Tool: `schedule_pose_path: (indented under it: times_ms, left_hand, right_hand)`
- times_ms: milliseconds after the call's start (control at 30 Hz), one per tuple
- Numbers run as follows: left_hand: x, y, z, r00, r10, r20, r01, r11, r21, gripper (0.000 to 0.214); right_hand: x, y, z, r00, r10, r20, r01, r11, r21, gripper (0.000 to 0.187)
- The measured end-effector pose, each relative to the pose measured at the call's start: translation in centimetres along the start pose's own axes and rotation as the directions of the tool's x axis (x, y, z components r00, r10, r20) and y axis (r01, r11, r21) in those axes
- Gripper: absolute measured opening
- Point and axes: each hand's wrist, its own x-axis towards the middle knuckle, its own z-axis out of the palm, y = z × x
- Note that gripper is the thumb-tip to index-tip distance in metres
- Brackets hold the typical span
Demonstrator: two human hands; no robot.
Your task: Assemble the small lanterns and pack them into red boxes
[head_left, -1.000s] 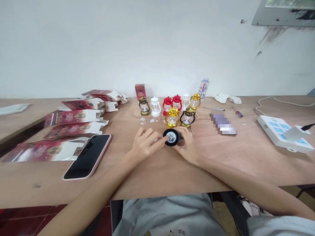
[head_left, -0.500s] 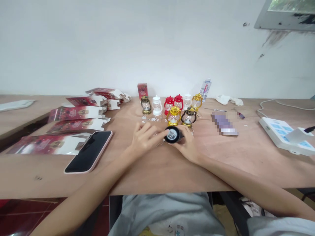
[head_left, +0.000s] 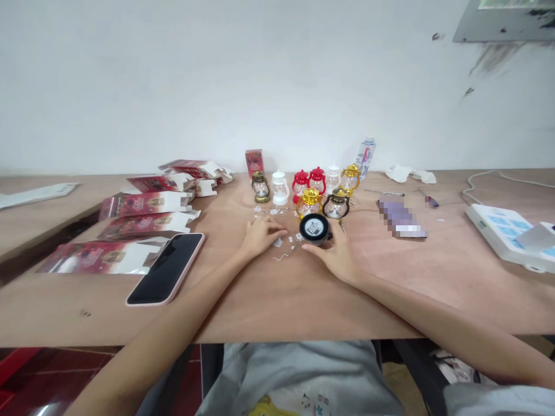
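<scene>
My right hand (head_left: 340,254) grips a small black lantern (head_left: 314,229), its round base tipped up towards me. Inside the base's black rim is a pale disc with small metal-looking parts. To the left, my left hand (head_left: 262,236) is low over the wooden table, its fingers apart, and I see nothing held in it. Small white pieces (head_left: 278,242) and a thin bent wire (head_left: 284,255) lie close to its fingertips. Just behind the black lantern stand a gold lantern (head_left: 310,201) and a bronze lantern (head_left: 336,204).
More small lanterns, white (head_left: 280,188), red (head_left: 317,180) and gold (head_left: 350,178), stand farther back. A bottle (head_left: 366,156) leans near the wall. On the left lie red boxes (head_left: 130,231) and a phone (head_left: 167,268); a power strip (head_left: 505,234) is at right.
My left hand has come away from the lantern's base and moved down to the small pieces on the table. My right hand keeps hold of the lantern, its base now turned more towards me.
</scene>
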Motion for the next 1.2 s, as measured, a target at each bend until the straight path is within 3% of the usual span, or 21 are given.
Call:
schedule_pose_path:
  times_ms: [167,200,267,300,367,400,467,533,667,833,933,1067,1200]
  left_hand:
    - [0.2,-0.2,0.0,0.995,-0.098,0.032,0.103,0.974,-0.203,0.014]
    - [0.1,0.0,-0.1,0.996,-0.089,0.003,0.087,0.968,-0.234,0.014]
    - [-0.2,0.6,-0.5,0.987,-0.043,-0.154,-0.002,0.960,-0.279,0.013]
    - [-0.5,1.1,-0.8,0.962,-0.018,-0.273,-0.064,0.955,-0.290,0.013]
    - [-1.3,2.4,-1.6,0.864,0.024,-0.502,-0.188,0.942,-0.279,0.013]
    - [-1.8,3.1,-2.0,0.813,0.045,-0.580,-0.240,0.934,-0.263,0.013]
    - [-2.8,4.3,-2.7,0.750,0.136,-0.647,-0.342,0.917,-0.204,0.011]
    - [-3.7,4.9,-3.1,0.714,0.288,-0.638,-0.445,0.890,-0.096,0.009]
    - [-4.3,5.1,-3.2,0.669,0.555,-0.496,-0.583,0.804,0.114,0.008]
    - [-4.2,5.1,-2.9,0.570,0.686,-0.451,-0.670,0.707,0.229,0.008]
    - [-4.2,5.2,-2.9,0.569,0.690,-0.447,-0.664,0.706,0.246,0.010]
    - [-4.4,5.1,-2.7,0.600,0.690,-0.405,-0.658,0.713,0.241,0.012]
    - [-4.5,4.9,-2.5,0.664,0.617,-0.422,-0.607,0.775,0.178,0.017]
  right_hand:
    - [0.0,-0.3,-0.2,1.000,-0.025,0.017,0.026,0.999,-0.034,0.052]
    - [0.0,-0.4,-0.2,0.999,-0.032,0.020,0.033,0.999,-0.038,0.052]
    - [0.0,-0.4,-0.1,0.999,-0.047,0.018,0.048,0.998,-0.044,0.051]
    - [0.0,-0.4,-0.1,0.998,-0.054,0.016,0.055,0.997,-0.048,0.051]
    - [0.0,-0.4,-0.1,0.998,-0.065,0.020,0.066,0.996,-0.055,0.051]
    - [0.0,-0.5,-0.2,0.997,-0.073,0.026,0.074,0.995,-0.059,0.051]
    - [0.0,-0.8,-0.2,0.995,-0.089,0.050,0.093,0.993,-0.069,0.051]
    - [-0.1,-1.2,-0.4,0.991,-0.102,0.082,0.109,0.991,-0.078,0.049]
    - [-0.2,-2.0,-0.5,0.980,-0.133,0.146,0.147,0.985,-0.088,0.042]
    - [-0.3,-2.1,-0.5,0.972,-0.168,0.166,0.185,0.978,-0.093,0.039]
    - [-0.3,-1.9,-0.5,0.969,-0.183,0.166,0.201,0.974,-0.104,0.039]
    - [-0.3,-1.8,-0.6,0.964,-0.199,0.175,0.220,0.970,-0.108,0.039]
    - [-0.4,-1.7,-0.6,0.972,-0.163,0.168,0.180,0.979,-0.094,0.041]
